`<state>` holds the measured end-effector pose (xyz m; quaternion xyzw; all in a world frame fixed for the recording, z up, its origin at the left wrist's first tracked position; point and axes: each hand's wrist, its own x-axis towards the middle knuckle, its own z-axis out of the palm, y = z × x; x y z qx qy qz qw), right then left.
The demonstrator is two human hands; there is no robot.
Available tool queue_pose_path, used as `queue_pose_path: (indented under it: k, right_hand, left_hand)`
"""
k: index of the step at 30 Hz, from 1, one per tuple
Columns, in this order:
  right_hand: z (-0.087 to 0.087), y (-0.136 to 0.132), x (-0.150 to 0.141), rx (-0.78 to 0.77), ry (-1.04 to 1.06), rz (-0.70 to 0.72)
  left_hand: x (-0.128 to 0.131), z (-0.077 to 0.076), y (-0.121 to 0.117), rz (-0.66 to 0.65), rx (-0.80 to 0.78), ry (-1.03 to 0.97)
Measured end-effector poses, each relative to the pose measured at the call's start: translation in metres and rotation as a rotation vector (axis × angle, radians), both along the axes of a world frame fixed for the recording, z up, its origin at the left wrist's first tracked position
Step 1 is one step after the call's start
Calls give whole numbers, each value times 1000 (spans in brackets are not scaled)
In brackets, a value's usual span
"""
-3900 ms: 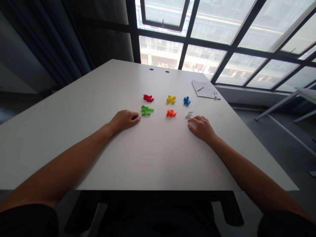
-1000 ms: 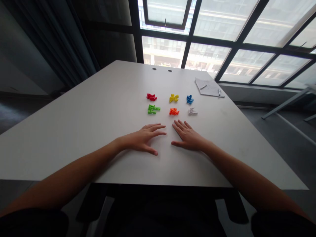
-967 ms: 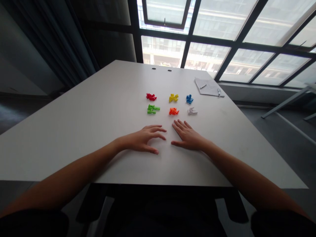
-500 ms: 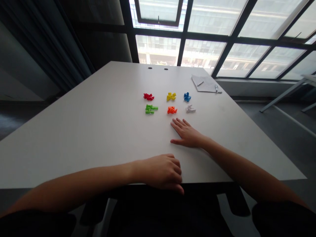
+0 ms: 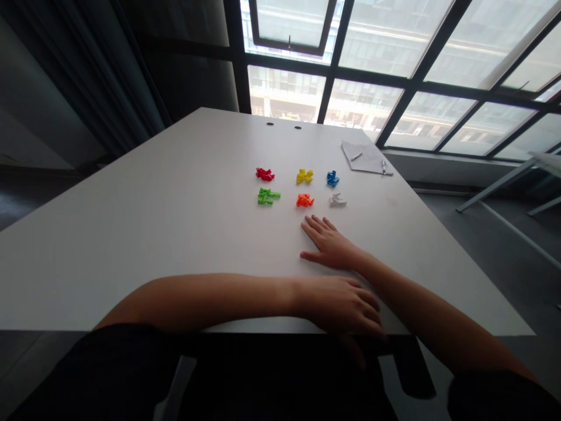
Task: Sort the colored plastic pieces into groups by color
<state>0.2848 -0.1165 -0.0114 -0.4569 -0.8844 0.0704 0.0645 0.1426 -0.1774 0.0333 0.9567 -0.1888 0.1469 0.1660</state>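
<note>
My right hand (image 5: 329, 244) lies palm down on the white table (image 5: 175, 234), fingers stretched and thumb apart, holding nothing. Just beyond its fingertips is a small orange plastic piece or cluster (image 5: 304, 200). My left hand (image 5: 348, 305) hangs over the table's near edge beside my right forearm, fingers loosely apart and thumb pointing down, with nothing seen in it. Two short rows of plastic pieces sit ahead: red (image 5: 265, 174), yellow (image 5: 304, 176) and blue (image 5: 332, 178) behind, green (image 5: 267, 196), orange and white (image 5: 337, 200) in front. Their exact kind is too small to tell.
Sheets of paper (image 5: 366, 156) with a pen (image 5: 356, 156) and a second pen-like item (image 5: 384, 167) lie at the back right. Two dark round inserts mark the far edge. Behind stand large windows (image 5: 289, 88); a dark curtain (image 5: 87, 76) hangs at left.
My left hand has moved right along the near edge, toward my right forearm, and its fingers have loosened from a curled shape. My right hand stays flat on the table. The view has tilted slightly.
</note>
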Motion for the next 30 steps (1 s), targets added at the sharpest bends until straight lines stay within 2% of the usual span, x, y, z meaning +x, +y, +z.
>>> queue_pose_path:
  k: [3,5,8,10,12,14,17,19,23,26,30]
  right_hand:
    - [0,5,5,94,107,22]
    - [2,13,13,175,219,27]
    - [4,35,37,344,342,-9]
    - [1,59,60,473,381,-66]
    - [-5,88,84,536,388,-167]
    - [-12,119,102,531,384,-307]
    - [-20,165,115,355,389,-499]
    - [-22,192,112,216,411,-563]
    - [-20,234,94,81,467,-524]
    - [-16,252,82,17,472,-433]
    - [-9,264,70,-15,517,-341]
  left_hand:
    - [-23,-4,33,108,24,95]
    - [-44,-4,57,239,44,163]
    - [-82,-2,104,531,121,126]
    - [-110,-3,146,742,131,-3]
    - [-140,-9,192,1005,92,-166]
    - [-166,-21,238,1250,13,-288]
    - [-187,-45,292,1589,-227,-298]
    - [-186,-59,313,1614,-321,-246]
    - [-158,-70,332,1495,-325,-97]
    - [-135,-65,339,1426,-322,-2]
    - [-112,-51,353,1307,-380,86]
